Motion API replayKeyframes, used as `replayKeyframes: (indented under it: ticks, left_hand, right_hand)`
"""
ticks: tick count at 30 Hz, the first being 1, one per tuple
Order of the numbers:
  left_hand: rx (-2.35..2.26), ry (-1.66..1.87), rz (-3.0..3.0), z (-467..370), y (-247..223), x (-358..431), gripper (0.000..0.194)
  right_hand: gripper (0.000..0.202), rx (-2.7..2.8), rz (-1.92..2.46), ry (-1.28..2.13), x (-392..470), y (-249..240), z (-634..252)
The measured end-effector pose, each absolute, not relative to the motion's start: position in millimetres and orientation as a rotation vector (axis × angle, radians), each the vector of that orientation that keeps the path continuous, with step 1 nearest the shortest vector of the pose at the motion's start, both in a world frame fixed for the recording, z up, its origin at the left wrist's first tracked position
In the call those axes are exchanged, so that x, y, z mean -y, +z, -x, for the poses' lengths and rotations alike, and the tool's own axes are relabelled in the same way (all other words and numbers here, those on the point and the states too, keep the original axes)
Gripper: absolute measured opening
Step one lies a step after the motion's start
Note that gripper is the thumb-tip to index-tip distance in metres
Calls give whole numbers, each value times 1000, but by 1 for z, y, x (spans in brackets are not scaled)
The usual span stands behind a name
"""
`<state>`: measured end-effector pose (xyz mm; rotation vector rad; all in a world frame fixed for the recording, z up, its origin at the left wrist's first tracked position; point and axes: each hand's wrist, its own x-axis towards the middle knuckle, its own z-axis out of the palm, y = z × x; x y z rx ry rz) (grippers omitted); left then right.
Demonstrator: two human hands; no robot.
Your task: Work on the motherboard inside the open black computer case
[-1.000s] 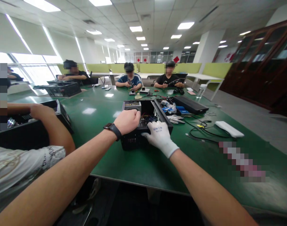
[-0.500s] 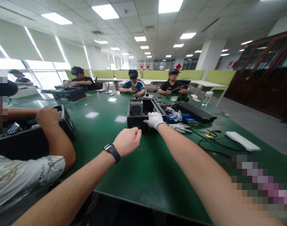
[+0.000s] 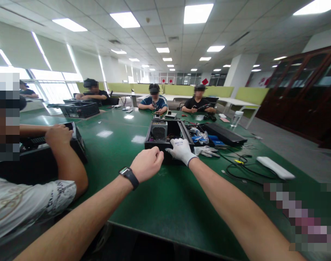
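Observation:
An open black computer case lies on the green table in front of me, with a grey power supply inside at its left. My right hand, in a white glove, grips the case's near edge, thumb pointing left and fingers over the rim. My left hand is bare and closed just before the near left corner; a dark watch is on the wrist. Its curled fingers hide whatever they may hold, and I cannot tell whether it touches the case.
Right of the case lie white gloves, a black panel, black cables and a white bar. A clear bottle stands farther back. At left, a co-worker's arm rests over another case. More people sit across the table.
My right hand has shifted slightly toward me and to the right along the case's near edge. The case appears a little nearer. My left hand stays closed, and the view has tilted up slightly.

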<state>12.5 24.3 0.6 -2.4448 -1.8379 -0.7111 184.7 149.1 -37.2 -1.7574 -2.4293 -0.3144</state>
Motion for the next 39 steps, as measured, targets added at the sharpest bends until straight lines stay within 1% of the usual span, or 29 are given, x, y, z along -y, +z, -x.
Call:
replayKeyframes:
  ticks: [4, 7, 9, 12, 18, 22, 26, 30, 35, 39]
  left_hand:
    - [1847, -804, 2435, -20, 12, -19, 24]
    - [1869, -809, 2477, -28, 15, -16, 15]
    - [1874, -776, 2531, -34, 14, -15, 14]
    - [1878, -636, 2605, -41, 8, -16, 19]
    - [1716, 35, 2708, -49, -13, -22, 30]
    - [1555, 316, 2782, -58, -20, -29, 25]
    - [1539, 506, 2740, -72, -21, -32, 28]
    - [1575, 643, 2691, -79, -28, -33, 36]
    - [1615, 727, 2677, -76, -40, -40, 47]
    - [1639, 773, 2644, -76, -48, -50, 49]
  right_hand:
    - [54, 2410, 1723, -347, -96, -43, -190]
    - [47, 2377, 1691, -368, -49, -48, -197]
    - [43, 2368, 1668, -369, -17, -50, -204]
    - [39, 2367, 1642, -353, 26, -51, -214]
    - [30, 2314, 1574, -264, 90, -58, -232]
    - [29, 2274, 1502, -239, 118, -63, -240]
    - [29, 2260, 1430, -248, 138, -65, -246]
    - [31, 2289, 1404, -271, 148, -64, -248]
    - [31, 2330, 1426, -280, 149, -63, -250]
    - [31, 2339, 1431, -281, 148, -64, -250]
